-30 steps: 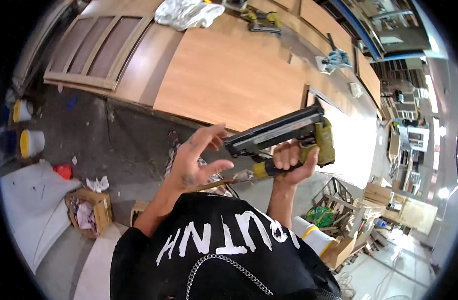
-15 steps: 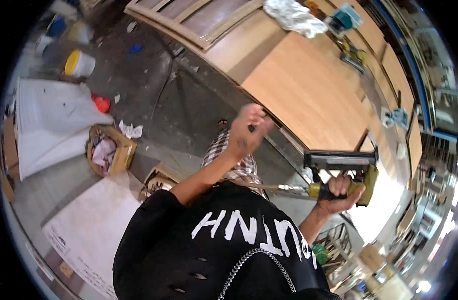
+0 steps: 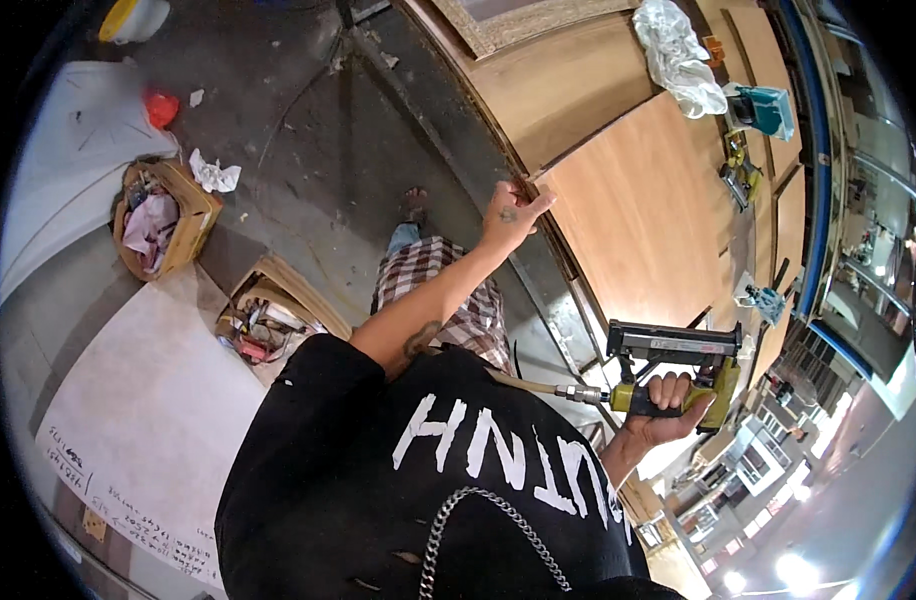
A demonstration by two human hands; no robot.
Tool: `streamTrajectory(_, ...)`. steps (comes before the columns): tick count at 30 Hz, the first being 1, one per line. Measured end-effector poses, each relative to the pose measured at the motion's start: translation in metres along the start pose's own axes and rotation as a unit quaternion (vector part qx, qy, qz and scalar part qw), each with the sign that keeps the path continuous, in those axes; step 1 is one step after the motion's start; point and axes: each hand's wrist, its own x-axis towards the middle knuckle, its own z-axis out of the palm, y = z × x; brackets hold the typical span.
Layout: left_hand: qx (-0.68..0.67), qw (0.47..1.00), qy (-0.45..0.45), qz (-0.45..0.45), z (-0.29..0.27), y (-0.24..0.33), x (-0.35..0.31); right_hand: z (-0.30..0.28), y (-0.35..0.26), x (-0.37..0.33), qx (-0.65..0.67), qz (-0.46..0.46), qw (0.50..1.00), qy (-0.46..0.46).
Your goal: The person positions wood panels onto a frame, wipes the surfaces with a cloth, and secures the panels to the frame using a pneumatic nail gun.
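Observation:
My right hand [image 3: 668, 405] is wrapped round the grip of a yellow and black nail gun [image 3: 675, 345]. A pale air hose [image 3: 523, 383] joins the gun through a metal coupling and runs back beside my body. My left hand [image 3: 515, 215] is at the near corner of a light-brown plywood panel [image 3: 638, 210]. Its fingers are curled at the panel's edge and its thumb points toward the board. The fingertips are partly hidden. The panel lies on the workbench over another wooden sheet [image 3: 553, 95].
On the bench's far side are a crumpled white plastic bag [image 3: 673, 60], a teal tool [image 3: 768, 110], a second yellow-black tool [image 3: 740, 180] and a blue tool [image 3: 765, 298]. Cardboard boxes [image 3: 193, 215] of scraps and a large white sheet [image 3: 138, 390] lie to the left.
My left hand has gone from blurred motion in front of the bench to the panel's near corner. The view has shifted; my right hand still holds the nail gun.

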Motion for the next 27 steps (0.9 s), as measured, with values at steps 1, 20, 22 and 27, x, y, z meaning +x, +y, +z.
streamTrajectory(1, -0.006, 1.0, 0.001, -0.007, -0.002, -0.003, 0.001, 0.006, 0.001, 0.005, -0.015, 0.0, 1.0, -0.002)
streamTrajectory(20, 0.026, 0.995, 0.026, 0.091, -0.006, -0.005, 0.004, 0.179, 0.103, 0.147, -0.813, 0.238, 0.492, -0.201)
streamTrajectory(22, -0.014, 0.993, 0.056, 0.107, -0.002, -0.012, 0.006, 0.16, 0.118, 0.143, -0.791, 0.182, 0.54, -0.223)
streamTrajectory(27, 0.015, 0.991, 0.038, 0.13, -0.009, -0.013, 0.006, 0.155, 0.134, 0.142, -0.828, 0.192, 0.443, -0.284)
